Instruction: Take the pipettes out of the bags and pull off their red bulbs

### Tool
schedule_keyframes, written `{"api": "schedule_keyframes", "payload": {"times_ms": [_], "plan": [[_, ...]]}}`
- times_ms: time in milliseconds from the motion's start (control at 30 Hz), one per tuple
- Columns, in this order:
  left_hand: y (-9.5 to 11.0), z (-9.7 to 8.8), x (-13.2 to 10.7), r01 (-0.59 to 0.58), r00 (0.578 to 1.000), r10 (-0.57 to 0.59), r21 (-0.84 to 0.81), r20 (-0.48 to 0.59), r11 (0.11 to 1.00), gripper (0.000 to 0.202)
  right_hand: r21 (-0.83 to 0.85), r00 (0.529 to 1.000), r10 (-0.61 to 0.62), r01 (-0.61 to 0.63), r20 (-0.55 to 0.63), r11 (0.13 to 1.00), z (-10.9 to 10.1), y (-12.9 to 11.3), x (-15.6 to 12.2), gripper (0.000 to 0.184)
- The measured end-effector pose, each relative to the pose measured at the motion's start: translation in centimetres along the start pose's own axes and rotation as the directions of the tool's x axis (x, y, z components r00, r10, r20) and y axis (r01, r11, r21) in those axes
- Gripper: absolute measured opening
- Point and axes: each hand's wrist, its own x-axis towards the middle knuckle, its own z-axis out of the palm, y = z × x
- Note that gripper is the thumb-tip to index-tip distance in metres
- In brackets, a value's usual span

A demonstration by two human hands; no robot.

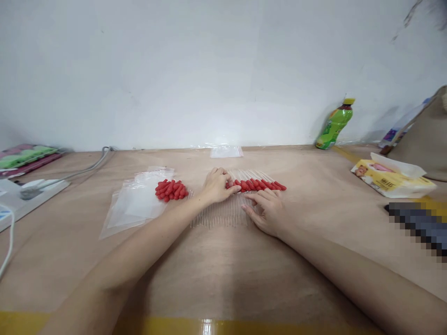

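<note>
Thin clear sticks (218,215) lie side by side in a row on the table. Beyond them is a second group of pale sticks (249,174), with red rounded pieces (258,184) along their near ends. My left hand (217,185) bends over the left end of this red row, its finger and thumb around red pieces; its other fingers are partly hidden. Just below the red row, my right hand (268,211) rests near the clear sticks, thumb and forefinger apart with nothing visible between them. A pile of loose red pieces (171,190) sits left of my left hand.
Clear plastic bags (134,200) lie under and beside the red pile. A power strip (38,195) with cables is at the left. Rightward are a green bottle (335,124), a tissue pack (393,179) and a dark blurred object (419,225). A wall (223,74) stands behind.
</note>
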Motion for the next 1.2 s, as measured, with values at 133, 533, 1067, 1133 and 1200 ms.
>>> {"api": "schedule_keyframes", "payload": {"times_ms": [133, 533, 1067, 1133, 1200], "plan": [[0.3, 0.0, -0.3, 0.077, 0.992, -0.077, -0.009, -0.098, 0.997, 0.022, 0.010, 0.999, 0.042, -0.042, -0.025, 0.999, 0.1, 0.2, 0.1, 0.019], [-2.5, -4.3, -9.1, -0.034, 0.983, 0.016, -0.097, -0.184, 0.995, 0.015, 0.108, 0.995, -0.052, 0.061, -0.084, 0.992, 0.1, 0.4, 0.1, 0.053], [-0.2, -3.4, -10.4, -0.317, 0.918, 0.299, -0.028, -0.261, 0.948, 0.022, 0.032, 0.945, -0.324, 0.323, 0.045, 0.946, 0.0, -0.7, -0.3, 0.014], [0.1, -2.9, -10.1, -0.365, 0.906, 0.351, -0.014, -0.236, 0.931, 0.033, 0.042, 0.945, -0.325, 0.323, 0.029, 0.945, 0.0, -0.8, -0.3, 0.014], [0.3, -2.3, -9.8, -0.426, 0.879, 0.414, -0.001, -0.236, 0.905, 0.029, 0.053, 0.944, -0.328, 0.326, 0.026, 0.944, 0.0, -0.9, -0.3, 0.015]]}}
